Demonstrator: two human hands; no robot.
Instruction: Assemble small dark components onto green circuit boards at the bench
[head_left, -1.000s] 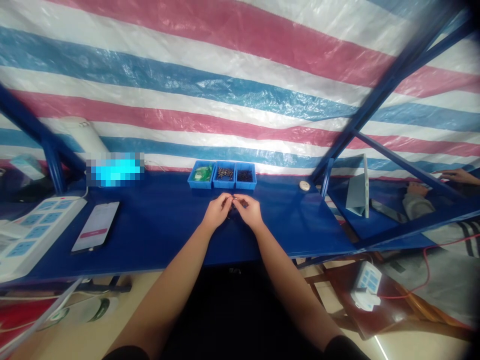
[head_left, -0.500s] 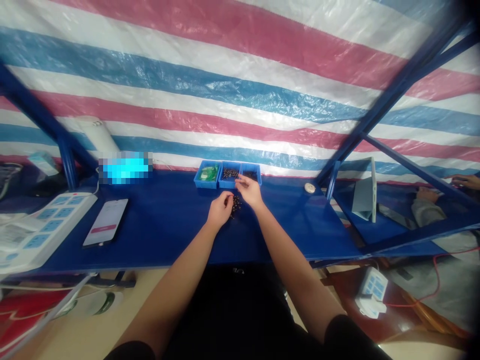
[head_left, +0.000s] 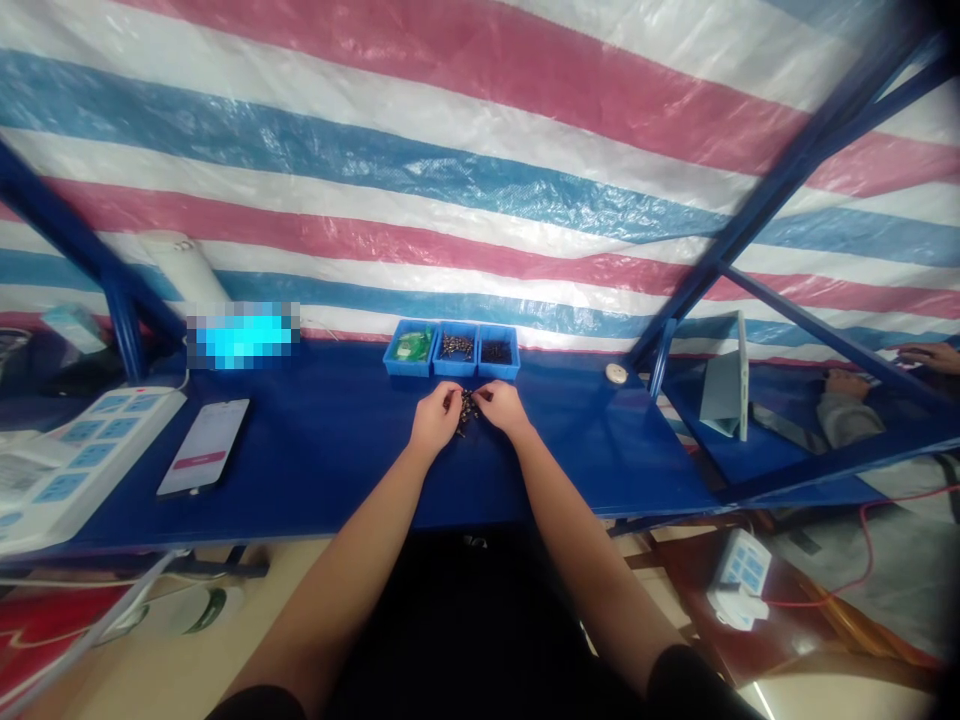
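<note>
At the far left of the glossy dark-blue worktop lies a white multi-socket power strip, and just right of it a slim black smartphone with a lit screen. Next comes the person's bare left hand, its grip pinched together, fingertips at the left edge of a small heap of dark metal screws lying loose on the worktop. The bare right hand closes in from the other side, its grip also together, almost meeting the left. Whether either grip is clamped on a screw is too small to tell. Just behind the heap stand three small blue plastic bins: a left one holding a green packet, a middle one with screws, and a right one with dark parts. Further right sits a round cream disc, then a grey-blue tablet standing upright. At the far right, beyond a blue steel frame, a co-worker's hand rests on another blue surface.
</note>
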